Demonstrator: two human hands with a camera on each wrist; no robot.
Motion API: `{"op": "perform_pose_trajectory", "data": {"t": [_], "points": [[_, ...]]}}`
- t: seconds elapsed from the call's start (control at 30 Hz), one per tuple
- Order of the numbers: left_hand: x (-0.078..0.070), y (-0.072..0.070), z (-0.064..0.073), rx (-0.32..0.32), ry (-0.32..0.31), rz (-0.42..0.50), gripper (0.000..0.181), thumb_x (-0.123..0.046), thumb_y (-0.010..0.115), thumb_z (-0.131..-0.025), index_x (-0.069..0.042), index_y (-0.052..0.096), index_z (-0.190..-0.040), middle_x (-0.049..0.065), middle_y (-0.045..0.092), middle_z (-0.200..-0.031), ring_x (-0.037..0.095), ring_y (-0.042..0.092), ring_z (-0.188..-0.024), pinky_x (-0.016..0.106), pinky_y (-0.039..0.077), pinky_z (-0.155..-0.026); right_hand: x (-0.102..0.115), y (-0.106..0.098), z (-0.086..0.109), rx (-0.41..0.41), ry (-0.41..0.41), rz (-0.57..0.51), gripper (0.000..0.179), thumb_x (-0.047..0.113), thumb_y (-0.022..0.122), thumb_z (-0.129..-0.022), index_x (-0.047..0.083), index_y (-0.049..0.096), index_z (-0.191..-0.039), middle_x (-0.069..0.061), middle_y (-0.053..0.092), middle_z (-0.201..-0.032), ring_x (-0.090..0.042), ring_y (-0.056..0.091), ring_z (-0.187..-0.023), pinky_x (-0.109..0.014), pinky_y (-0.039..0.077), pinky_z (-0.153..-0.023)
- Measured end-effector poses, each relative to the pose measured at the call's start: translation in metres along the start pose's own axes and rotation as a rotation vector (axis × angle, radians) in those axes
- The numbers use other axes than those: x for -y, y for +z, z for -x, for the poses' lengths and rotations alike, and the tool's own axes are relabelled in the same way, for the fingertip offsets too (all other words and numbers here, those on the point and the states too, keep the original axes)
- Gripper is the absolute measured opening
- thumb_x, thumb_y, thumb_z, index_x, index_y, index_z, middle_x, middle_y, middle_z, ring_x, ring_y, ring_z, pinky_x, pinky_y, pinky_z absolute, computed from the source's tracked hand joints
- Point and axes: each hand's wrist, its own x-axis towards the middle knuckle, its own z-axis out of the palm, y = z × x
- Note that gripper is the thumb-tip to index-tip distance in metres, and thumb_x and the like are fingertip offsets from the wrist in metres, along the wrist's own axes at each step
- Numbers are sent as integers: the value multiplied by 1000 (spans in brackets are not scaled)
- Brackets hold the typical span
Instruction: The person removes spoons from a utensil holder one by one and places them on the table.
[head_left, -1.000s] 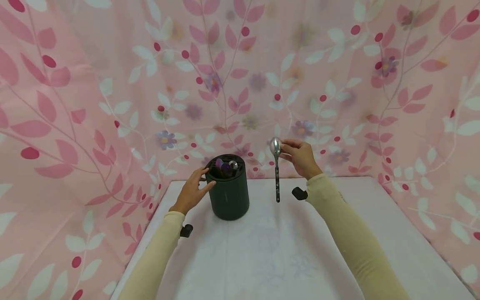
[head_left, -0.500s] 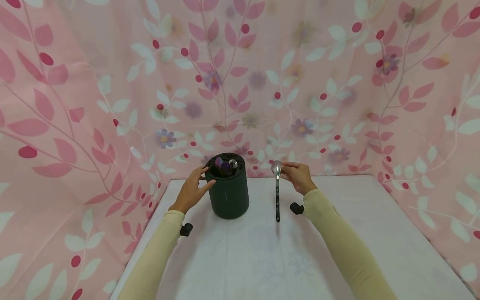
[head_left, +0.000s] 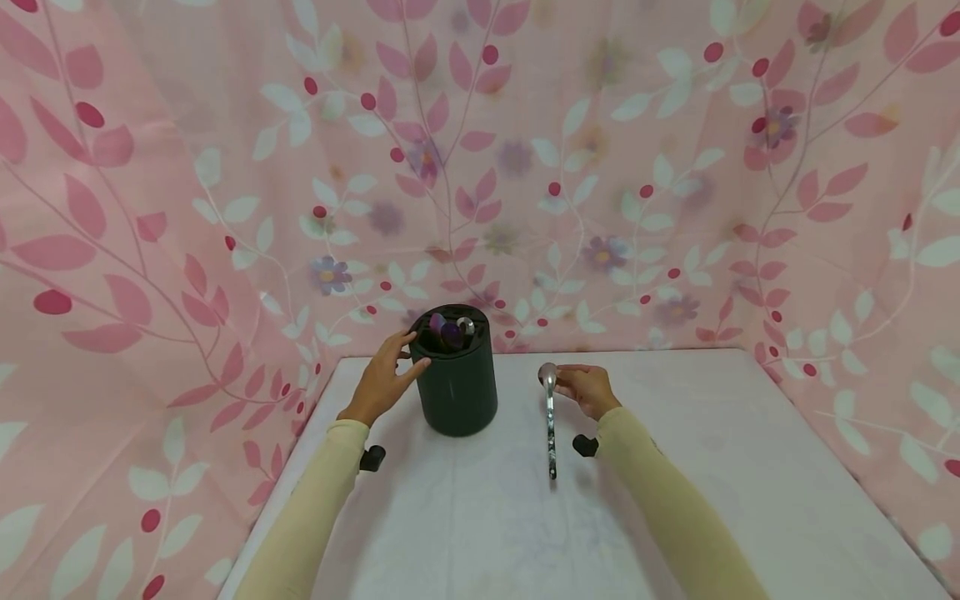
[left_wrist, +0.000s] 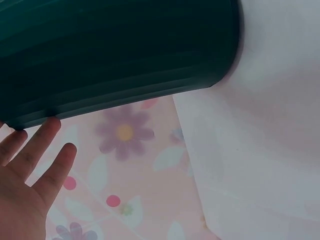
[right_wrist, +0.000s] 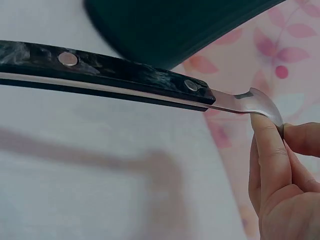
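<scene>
A dark green utensil holder (head_left: 457, 396) stands upright on the table. My left hand (head_left: 377, 383) is at its left side, with fingertips and thumb at the rim. In the left wrist view the fingers (left_wrist: 47, 132) are spread and fairly straight against the holder's wall (left_wrist: 125, 55). To the right of the holder, my right hand (head_left: 588, 390) pinches a metal spoon (head_left: 551, 425) by its bowl between thumb and fingers. The spoon's dark marbled handle (right_wrist: 110, 75) has metal rivets and points down toward the table's near side. Its shadow falls on the cloth below it.
Inside the holder are purple utensil heads (head_left: 450, 335) and a shiny metal one (head_left: 466, 326). The table (head_left: 480, 525) has a white cloth. A pink floral curtain (head_left: 510, 167) hangs behind the table and along both sides.
My right hand has lowered the spoon from above the table's back edge to close over the cloth, moving slightly left. The left hand and the holder have stayed in place.
</scene>
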Motion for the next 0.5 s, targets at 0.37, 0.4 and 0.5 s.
{"op": "perform_pose_trajectory", "data": {"t": [0.37,0.4,0.5], "points": [[2,1,0,5,-5,7,78,-66,54,-89,-19,39,-149,4,33,-154,26,55,-118,52,46,-97,-41,-6,-5,-79,69,84,34,4,65,-92,-11,61,-122,-23,65,-115,-21,69,-86,-28,57,-76],[2,1,0,5,-5,7,78,-65,54,-89,-19,39,-149,5,33,-154,26,55,-118,52,46,-97,-43,-7,-5,-80,74,95,34,4,64,-92,-11,61,-122,-23,64,-116,-21,69,-86,-28,57,-77],[1,0,0,2,-7,0,77,-65,54,-89,-19,39,-149,4,33,-154,25,55,-118,52,46,-98,-49,-8,-5,-86,84,116,34,5,64,-92,-10,61,-122,-23,64,-117,-19,70,-84,-27,56,-78]]}}
